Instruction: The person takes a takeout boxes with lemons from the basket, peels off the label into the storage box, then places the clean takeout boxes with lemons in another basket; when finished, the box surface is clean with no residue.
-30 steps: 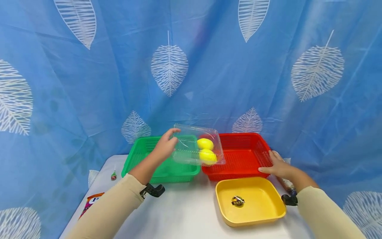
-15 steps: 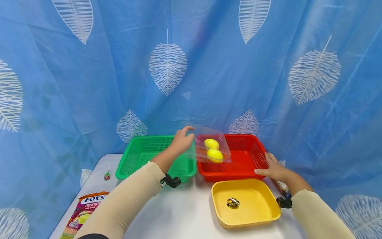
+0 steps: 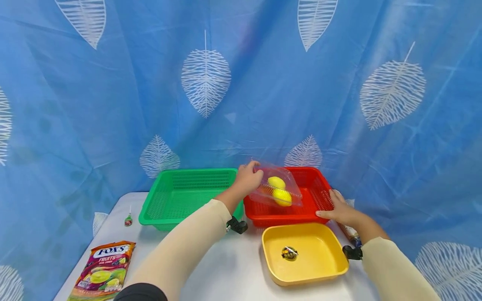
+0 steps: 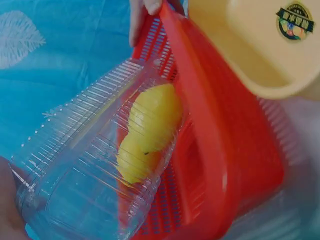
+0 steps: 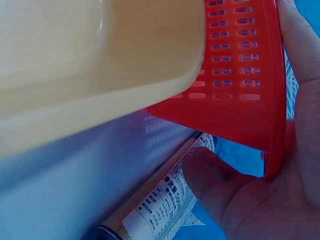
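Observation:
My left hand (image 3: 248,179) grips one end of a clear plastic container (image 3: 269,196), tilted over the red basket (image 3: 260,219). Two yellow lemons (image 3: 282,197) lie together at the container's lower end, inside its clear wall, as the left wrist view also shows. On the right, my right hand (image 3: 340,211) holds the rim of the red basket, the thumb on one side and the fingers on the other. In the right wrist view a labelled bottle (image 5: 162,205) lies just below those fingers.
A green basket (image 3: 150,205) stands left of the red one. The yellow tray (image 3: 312,259), with a round sticker, sits in front. At left lie a Fox's candy bag (image 3: 103,271) and a small lollipop (image 3: 128,220). A blue curtain (image 3: 241,83) hangs behind.
My left hand has carried the container with the lemons rightward, from above the green basket to over the red one. My right hand keeps its hold on the rim. The view has shifted slightly.

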Demonstrator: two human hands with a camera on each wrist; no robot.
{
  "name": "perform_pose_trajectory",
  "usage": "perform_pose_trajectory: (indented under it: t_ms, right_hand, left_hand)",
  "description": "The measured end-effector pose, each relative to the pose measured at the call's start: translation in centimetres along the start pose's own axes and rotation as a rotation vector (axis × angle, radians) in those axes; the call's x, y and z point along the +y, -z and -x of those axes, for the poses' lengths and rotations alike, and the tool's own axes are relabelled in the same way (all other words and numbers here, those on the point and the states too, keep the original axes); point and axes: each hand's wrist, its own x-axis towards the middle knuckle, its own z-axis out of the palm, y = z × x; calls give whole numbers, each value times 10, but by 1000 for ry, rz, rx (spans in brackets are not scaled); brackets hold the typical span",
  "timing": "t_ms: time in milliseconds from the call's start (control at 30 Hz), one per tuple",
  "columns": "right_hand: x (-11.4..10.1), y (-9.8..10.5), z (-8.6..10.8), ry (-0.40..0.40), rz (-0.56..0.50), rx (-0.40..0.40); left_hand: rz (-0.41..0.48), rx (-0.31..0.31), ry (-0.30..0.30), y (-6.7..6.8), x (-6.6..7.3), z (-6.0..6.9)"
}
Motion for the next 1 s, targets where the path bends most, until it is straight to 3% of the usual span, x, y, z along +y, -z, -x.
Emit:
perform_pose_trajectory:
  t_ms: [200, 533, 767, 1000]
  right_hand:
    - [1, 2, -6, -21, -6, 16]
    - [6, -3, -5, -12, -17, 18]
    - [4, 4, 2, -12, 19, 33]
    - [5, -6, 0, 2, -53, 35]
  left_hand:
    - [69, 26, 8, -28, 0, 3]
    - [131, 72, 26, -80, -23, 9]
    - [163, 12, 47, -92, -24, 10]
    - [158, 4, 44, -90, -32, 9]
